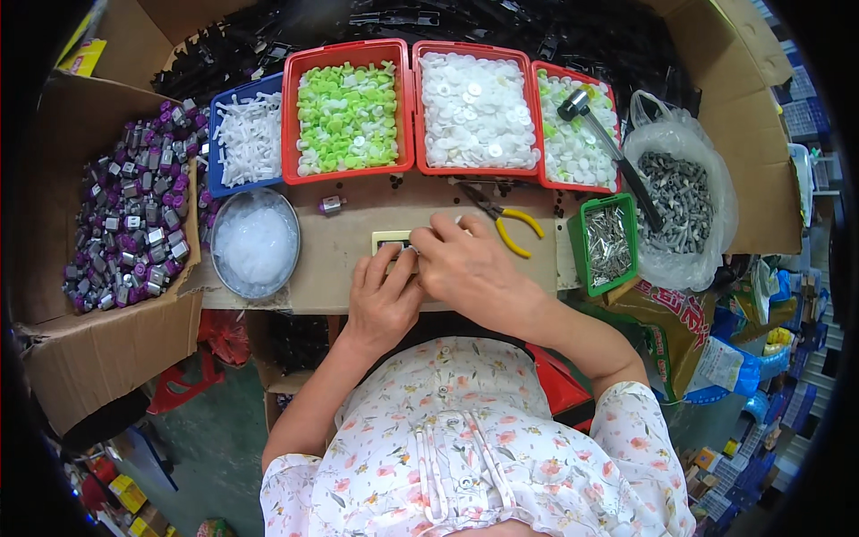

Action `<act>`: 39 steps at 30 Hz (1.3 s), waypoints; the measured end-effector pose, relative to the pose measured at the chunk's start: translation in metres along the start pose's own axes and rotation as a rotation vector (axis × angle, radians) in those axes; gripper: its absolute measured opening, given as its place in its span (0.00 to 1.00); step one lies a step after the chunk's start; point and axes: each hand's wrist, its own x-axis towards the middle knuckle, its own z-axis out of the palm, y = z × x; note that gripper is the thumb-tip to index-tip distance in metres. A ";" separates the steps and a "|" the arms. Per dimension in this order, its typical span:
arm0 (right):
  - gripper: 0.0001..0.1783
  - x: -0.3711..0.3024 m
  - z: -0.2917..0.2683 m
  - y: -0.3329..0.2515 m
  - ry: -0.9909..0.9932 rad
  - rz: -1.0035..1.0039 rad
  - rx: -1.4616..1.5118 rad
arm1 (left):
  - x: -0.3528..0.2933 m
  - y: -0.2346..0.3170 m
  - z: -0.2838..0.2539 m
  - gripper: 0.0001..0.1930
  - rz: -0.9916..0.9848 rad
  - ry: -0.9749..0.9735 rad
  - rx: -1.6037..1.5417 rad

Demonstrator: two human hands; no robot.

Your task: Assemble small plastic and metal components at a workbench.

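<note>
A small cream-coloured rectangular piece [379, 238] with a dark inside lies on the cardboard work surface [344, 259], mostly covered by my hands. My left hand [386, 300] has its fingers bent and closed on the near side of it. Right beside it, my right hand [470, 266] is closed, with thumb and fingers drawn together over the piece's right part. What the right fingertips grip is hidden; a bit of white shows near them. A small silver motor [331, 205] with a purple end lies left of the hands, and yellow-handled pliers [512, 234] lie to the right.
Along the back stand red trays of green [349, 116] and white plastic parts [474, 107], and a blue tray [216, 161]. A hammer [617, 157] rests across the right tray. Left are a round metal dish [295, 234] and a carton of motors [107, 358]; right, a green pin tray [587, 251].
</note>
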 end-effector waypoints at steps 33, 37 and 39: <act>0.08 -0.249 -0.035 0.197 0.239 1.030 -0.067 | 0.063 -0.118 -0.104 0.09 -0.277 0.131 0.170; 0.09 -0.249 -0.031 0.202 0.261 1.059 -0.082 | 0.067 -0.168 -0.113 0.09 -0.359 0.099 0.236; 0.09 -0.250 -0.027 0.204 0.299 1.097 -0.061 | 0.070 -0.185 -0.110 0.10 -0.376 0.039 0.235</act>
